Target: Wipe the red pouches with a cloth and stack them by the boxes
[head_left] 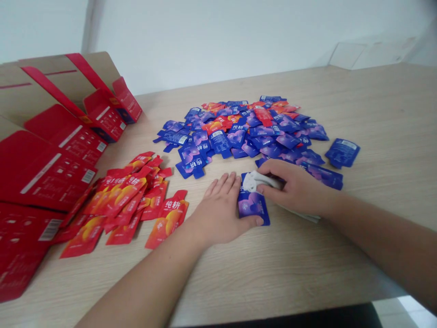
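A blue-purple sachet lies flat on the table between my hands. My left hand rests flat beside it with fingers stretched out, its thumb on the sachet's lower part. My right hand pinches a folded white cloth or tissue and presses it on the sachet's top end. A pale edge of something shows under my right wrist; what it belongs to is hidden. Just beyond my hands spreads a heap of blue sachets, with some red-orange ones mixed in.
On the left, red-orange sachets lie overlapped in a pile, with one sachet nearer my left hand. Open red cardboard boxes stand along the left side. A single blue sachet lies at the right. Behind the table is a white wall.
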A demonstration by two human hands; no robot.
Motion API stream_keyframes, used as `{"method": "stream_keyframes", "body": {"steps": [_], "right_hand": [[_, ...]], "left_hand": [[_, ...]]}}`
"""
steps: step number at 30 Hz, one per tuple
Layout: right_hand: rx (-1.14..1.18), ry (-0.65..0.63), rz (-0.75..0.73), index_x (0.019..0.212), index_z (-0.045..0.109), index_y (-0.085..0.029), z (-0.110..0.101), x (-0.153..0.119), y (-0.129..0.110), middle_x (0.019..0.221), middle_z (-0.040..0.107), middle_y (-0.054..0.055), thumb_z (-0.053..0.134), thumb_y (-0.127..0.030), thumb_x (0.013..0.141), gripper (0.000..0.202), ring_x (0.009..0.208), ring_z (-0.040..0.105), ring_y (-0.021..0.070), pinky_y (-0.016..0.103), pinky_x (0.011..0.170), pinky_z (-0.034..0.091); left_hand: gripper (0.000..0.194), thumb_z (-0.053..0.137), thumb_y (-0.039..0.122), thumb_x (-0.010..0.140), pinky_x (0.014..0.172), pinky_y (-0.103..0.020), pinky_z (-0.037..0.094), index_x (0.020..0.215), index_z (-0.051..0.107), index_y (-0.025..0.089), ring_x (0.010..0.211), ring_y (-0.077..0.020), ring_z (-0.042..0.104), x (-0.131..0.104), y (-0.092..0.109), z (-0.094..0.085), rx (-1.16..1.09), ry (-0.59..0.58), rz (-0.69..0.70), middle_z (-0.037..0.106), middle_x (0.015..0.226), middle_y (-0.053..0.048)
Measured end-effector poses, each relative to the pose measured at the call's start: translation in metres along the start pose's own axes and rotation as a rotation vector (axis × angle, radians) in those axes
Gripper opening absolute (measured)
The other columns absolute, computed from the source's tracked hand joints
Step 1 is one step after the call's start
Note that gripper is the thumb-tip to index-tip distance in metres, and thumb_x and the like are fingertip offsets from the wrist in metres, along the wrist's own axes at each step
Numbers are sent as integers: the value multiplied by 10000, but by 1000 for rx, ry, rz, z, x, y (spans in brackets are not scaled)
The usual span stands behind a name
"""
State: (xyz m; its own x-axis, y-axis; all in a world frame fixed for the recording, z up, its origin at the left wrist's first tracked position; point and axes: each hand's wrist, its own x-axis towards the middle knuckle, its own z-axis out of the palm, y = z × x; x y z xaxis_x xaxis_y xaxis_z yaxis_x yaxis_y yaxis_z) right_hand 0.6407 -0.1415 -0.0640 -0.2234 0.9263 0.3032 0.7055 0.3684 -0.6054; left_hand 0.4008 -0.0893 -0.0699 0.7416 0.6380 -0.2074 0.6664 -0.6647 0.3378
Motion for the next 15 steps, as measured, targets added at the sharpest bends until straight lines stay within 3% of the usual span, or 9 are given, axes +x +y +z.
{"method": "stream_keyframes", "body": {"steps": [3,5,8,15], "right_hand": [[122,-347,-71,1072,738,-246,-4,-1,-10,1051,737,32,737,-280,944,132,968,675,224,365,867,525],[115,-476,-81,1001,759,-244,-3,-1,-14,1067,740,37,743,-263,939,67,1045,677,236,388,951,516],[45,-442,-84,958,764,-238,1,1,-18,1087,748,58,739,-256,946,33,1119,677,265,429,1025,500],[-129,-169,-56,1068,742,-213,14,9,-3,1132,737,107,696,-261,975,114,1118,678,293,466,1015,525]], "left_hand": [[1286,521,950,856,1374,-558,122,1751,169,96,1692,-370,34,0,2,2,57,6,-1,43,1815,-156],[1301,541,940,847,1375,-560,109,1744,179,70,1693,-369,42,-1,6,3,81,9,-2,64,1812,-167],[1288,590,913,844,1374,-558,115,1738,205,69,1693,-373,53,-1,10,3,89,2,-20,86,1811,-169],[1251,651,874,849,1358,-599,157,1700,277,38,1684,-405,101,1,12,1,102,4,-7,151,1791,-233]]}}
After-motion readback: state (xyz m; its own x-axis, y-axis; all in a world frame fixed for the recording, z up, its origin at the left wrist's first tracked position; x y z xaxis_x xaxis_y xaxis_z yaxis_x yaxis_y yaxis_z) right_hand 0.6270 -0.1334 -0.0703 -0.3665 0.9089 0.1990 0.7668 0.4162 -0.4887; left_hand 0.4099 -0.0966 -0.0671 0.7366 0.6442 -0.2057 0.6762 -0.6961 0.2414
